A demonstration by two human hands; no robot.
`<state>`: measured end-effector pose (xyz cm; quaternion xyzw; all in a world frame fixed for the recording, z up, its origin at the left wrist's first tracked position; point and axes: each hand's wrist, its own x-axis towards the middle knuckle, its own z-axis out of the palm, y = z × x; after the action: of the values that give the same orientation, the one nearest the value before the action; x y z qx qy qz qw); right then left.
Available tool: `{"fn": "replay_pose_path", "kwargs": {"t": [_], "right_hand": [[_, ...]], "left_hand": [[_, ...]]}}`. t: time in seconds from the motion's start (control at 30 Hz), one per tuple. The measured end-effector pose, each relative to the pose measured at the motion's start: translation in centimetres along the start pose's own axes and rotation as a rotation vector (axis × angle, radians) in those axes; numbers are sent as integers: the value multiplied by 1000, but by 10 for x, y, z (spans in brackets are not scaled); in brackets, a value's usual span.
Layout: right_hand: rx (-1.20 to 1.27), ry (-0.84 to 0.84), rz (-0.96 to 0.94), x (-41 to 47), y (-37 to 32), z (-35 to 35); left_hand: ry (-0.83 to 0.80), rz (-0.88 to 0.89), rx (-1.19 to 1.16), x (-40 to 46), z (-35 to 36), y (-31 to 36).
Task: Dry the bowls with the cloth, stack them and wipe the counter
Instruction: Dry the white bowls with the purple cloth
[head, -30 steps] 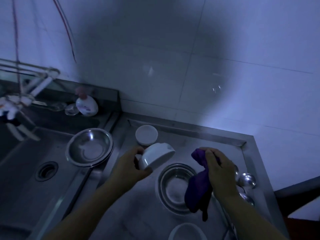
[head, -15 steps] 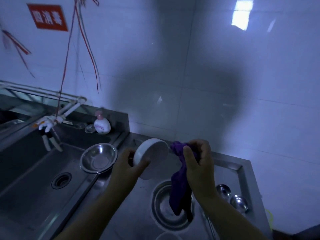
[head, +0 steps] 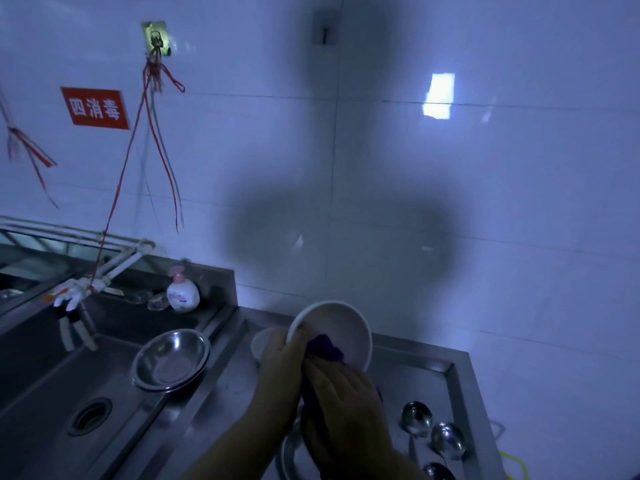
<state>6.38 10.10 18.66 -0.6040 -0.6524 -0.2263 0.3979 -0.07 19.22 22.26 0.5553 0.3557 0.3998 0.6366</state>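
Here, the left hand (head: 282, 358) gripped a tilted white bowl (head: 337, 329); the right hand (head: 341, 393) pressed a bunched purple cloth (head: 323, 348) inside it.

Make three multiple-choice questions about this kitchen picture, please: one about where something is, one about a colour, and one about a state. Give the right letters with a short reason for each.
1. Where does the empty metal bowl stand?
A. at the left, on the edge by the sink basin
B. upside down on the spoons
C. on the wall shelf

2. What colour is the cloth?
A. yellow
B. purple
C. white

3. What is happening to the white bowl?
A. it lies in the sink basin
B. it is stacked on another bowl
C. it is held up and tilted, with the cloth pressed inside

Answers:
1. A: the metal bowl sits beside the sink, near the drain.
2. B: the bunched cloth shows dark purple against the white bowl.
3. C: the left hand grips the rim, and the right hand pushes the cloth into the bowl.
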Motion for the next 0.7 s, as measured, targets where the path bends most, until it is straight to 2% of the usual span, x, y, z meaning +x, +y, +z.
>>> {"fn": "replay_pose_path", "kwargs": {"t": [0.07, 0.23, 0.3, 0.4, 0.53, 0.6, 0.7], "right_hand": [[-109, 11, -119, -8, 14, -9], [-341, -204, -449, -18, 67, -50], [-412, -232, -532, -18, 80, -64], [-424, -173, -467, -15, 73, -68], [-290, 22, -204, -4, 36, -49], [-201, 104, -106, 2, 22, -40], [-201, 108, -130, 3, 23, -39]], "left_hand": [[-76, 17, 63, -5, 6, 2], [-264, 212, 302, -9, 7, 10], [-358, 269, 436, -9, 11, 16], [-335, 318, 486, -11, 19, 24], [-203, 295, 254, -14, 33, 27], [-172, 303, 222, -16, 38, 26], [-211, 344, 251, -13, 34, 26]]}}
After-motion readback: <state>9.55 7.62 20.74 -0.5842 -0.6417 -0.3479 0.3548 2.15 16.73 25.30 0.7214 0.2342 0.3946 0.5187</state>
